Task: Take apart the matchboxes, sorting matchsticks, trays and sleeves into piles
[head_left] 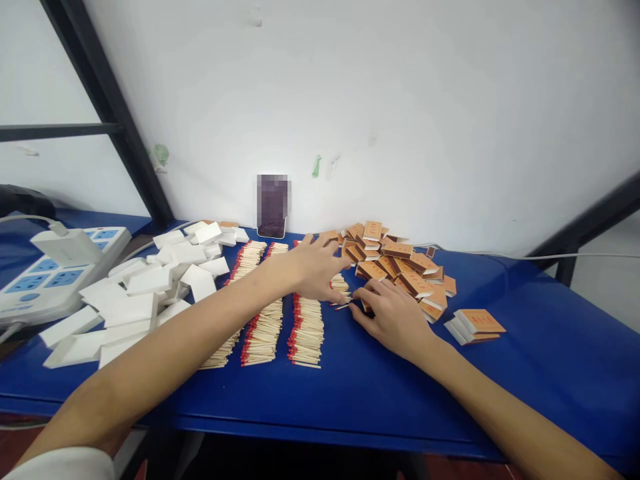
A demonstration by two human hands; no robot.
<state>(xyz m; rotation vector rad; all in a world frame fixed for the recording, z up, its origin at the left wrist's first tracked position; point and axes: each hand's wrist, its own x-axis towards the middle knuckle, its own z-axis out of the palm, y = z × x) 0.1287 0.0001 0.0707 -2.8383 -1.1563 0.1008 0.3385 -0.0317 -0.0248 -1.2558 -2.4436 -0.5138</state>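
Observation:
My left hand, fingers spread, reaches over the top of a short row of red-tipped matches and hides part of it. To its right, my right hand rests on the blue table with fingers bent and thumb apart from the index finger. Its fingertips are beside the wooden ends of that short row, close to a loose match; whether they touch it I cannot tell. Longer rows of matches lie left of the hands, partly under my left forearm. Orange matchbox sleeves are heaped behind my right hand.
White matchbox trays form a pile on the left, beside a power strip with a charger. A phone leans against the wall. A few matchboxes lie apart on the right. A white cable runs along the back.

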